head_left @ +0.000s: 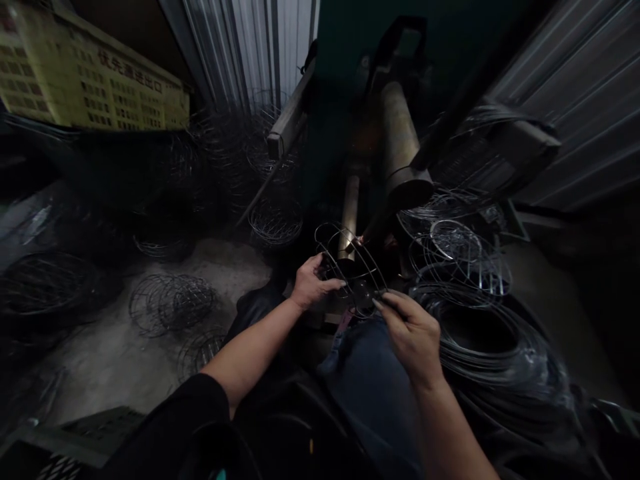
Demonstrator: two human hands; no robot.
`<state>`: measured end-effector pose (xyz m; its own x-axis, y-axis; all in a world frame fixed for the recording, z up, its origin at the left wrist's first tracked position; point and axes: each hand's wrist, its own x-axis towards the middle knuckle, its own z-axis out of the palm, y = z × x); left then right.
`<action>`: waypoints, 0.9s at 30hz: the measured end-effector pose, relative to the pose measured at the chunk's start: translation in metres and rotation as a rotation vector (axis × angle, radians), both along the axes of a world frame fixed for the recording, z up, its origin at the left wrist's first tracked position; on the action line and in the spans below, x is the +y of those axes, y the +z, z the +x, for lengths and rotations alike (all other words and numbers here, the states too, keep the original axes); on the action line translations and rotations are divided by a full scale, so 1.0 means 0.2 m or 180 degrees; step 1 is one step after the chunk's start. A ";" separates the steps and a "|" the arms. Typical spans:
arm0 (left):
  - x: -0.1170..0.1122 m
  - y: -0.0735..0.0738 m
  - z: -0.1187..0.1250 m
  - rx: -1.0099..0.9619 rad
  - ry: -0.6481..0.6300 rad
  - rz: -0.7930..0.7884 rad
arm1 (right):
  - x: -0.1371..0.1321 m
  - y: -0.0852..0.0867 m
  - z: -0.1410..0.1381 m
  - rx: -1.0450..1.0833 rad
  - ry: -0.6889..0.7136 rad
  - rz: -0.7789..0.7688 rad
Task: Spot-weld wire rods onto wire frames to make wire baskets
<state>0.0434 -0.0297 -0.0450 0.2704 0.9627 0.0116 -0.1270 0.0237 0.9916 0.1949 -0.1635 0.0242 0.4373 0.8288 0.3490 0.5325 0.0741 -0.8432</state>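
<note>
A round wire frame made of thin metal rings and cross wires is held between my two hands. My left hand grips its left side, thumb and fingers closed on the wire. On the right rim, my right hand pinches the wire between thumb and fingertips. The frame sits around the end of a lower brass-coloured rod of a machine. Above it juts a thicker metal cylinder. A small bright orange spot shows near where a dark electrode-like tip meets the frame; the exact contact is too dark to tell.
Large wire coils lie at the right, with wire rings behind them. On the floor at left are several wire baskets. A yellow crate stands upper left; a grey bar sticks out near the machine. A green crate sits lower left.
</note>
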 end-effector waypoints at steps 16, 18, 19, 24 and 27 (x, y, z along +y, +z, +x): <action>0.09 0.02 0.00 0.0177 0.0145 -0.0045 | 0.21 0.11 -0.02 -0.0598 0.0052 -0.0081; 0.08 0.01 0.00 0.0335 0.0246 0.0360 | 0.22 0.13 -0.04 -0.0861 0.0041 -0.0044; 0.08 0.01 0.00 0.0383 0.0290 0.0479 | 0.23 0.13 -0.04 -0.0901 0.0005 -0.0033; 0.06 0.00 0.00 0.0193 0.0186 0.0240 | 0.25 0.16 -0.04 -0.0630 -0.0253 -0.0230; 0.06 0.01 0.01 -0.0023 0.0154 -0.0074 | 0.24 0.18 -0.03 -0.0535 -0.0162 -0.0279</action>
